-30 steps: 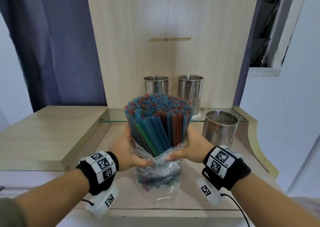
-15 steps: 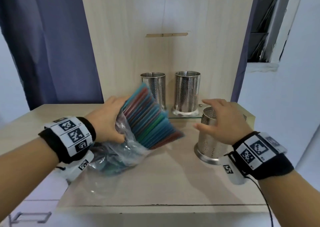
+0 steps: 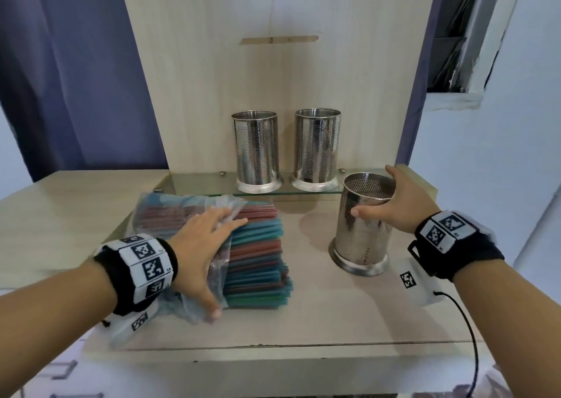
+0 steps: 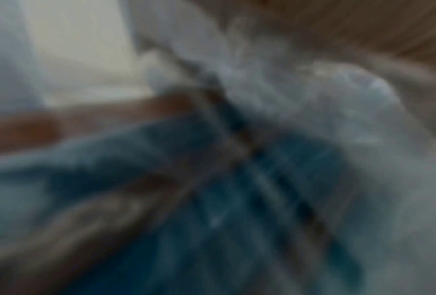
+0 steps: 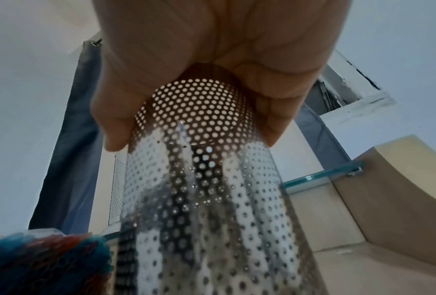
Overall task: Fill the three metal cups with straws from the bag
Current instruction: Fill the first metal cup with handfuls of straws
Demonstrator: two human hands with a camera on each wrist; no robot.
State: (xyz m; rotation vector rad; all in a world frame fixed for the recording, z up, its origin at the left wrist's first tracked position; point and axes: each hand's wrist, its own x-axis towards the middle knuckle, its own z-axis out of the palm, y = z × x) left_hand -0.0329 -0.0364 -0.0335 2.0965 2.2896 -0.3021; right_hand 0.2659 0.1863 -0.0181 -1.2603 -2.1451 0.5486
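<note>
A clear plastic bag of blue, teal and red straws lies on its side on the wooden tabletop, straw ends pointing right. My left hand rests flat on it, fingers straight over the top and thumb against the near side. The left wrist view shows only a blur of plastic and blue straws. A perforated metal cup stands upright and empty to the right. My right hand grips its upper wall, thumb in front and fingers behind. The right wrist view shows that cup wrapped by the hand.
Two more empty perforated metal cups stand side by side on a low glass shelf against the wooden back panel. A raised wooden ledge lies to the left. A cable hangs from my right wrist past the table's front edge.
The bag stood upright between both hands, then my left hand tipped it over and laid it flat on the table. My right hand left the bag and took hold of the near cup.
</note>
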